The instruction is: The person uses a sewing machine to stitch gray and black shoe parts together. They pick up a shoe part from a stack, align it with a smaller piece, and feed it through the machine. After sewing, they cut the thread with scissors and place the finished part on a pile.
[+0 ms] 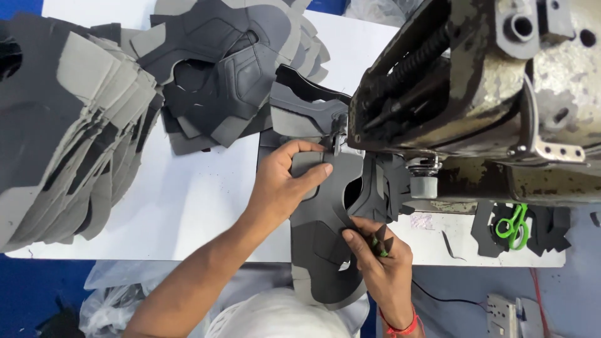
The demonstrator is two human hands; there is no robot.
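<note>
A grey and black shoe upper piece (322,219) lies under the needle area of a worn sewing machine (476,87). My left hand (285,181) rests flat on the piece's upper left part, fingers spread toward the needle. My right hand (379,263) pinches the piece's lower right edge and also holds a small green-handled thread snip (379,241) between its fingers. The piece hangs over the table's front edge toward me.
Large stacks of grey and black cut pieces (69,119) fill the left of the white table (188,206), and another pile (231,69) lies behind. Green-handled scissors (513,225) sit on black scraps at the right. Plastic bags lie below the table.
</note>
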